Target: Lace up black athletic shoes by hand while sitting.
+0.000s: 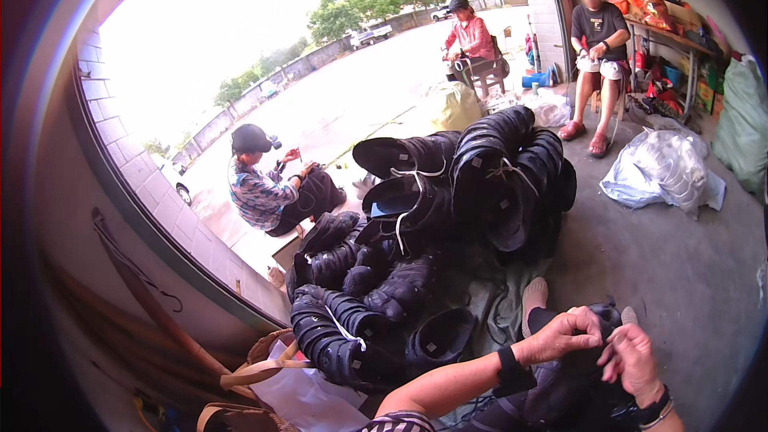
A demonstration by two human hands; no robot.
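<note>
My left hand (564, 334) is closed in a pinch over my lap, its fingertips pointing toward my right hand. My right hand (634, 358) is close beside it, thumb and forefinger pinched together and the other fingers curled. Whatever is between the fingers of either hand is too small to make out. Beneath them a dark piece (580, 372) lies across my lap, hard to tell from my dark clothing. Ahead and to the left are stacks of nested, black cupped pieces (488, 168), several bundled with white cord (418, 180).
More black stacks (344, 336) lie at the left. White plastic bags (668, 168) are on the floor at the right, near a green sack (740, 132). A seated person (268, 184) works at the left; two others sit farther back. A cluttered table (668, 36) stands at the back right.
</note>
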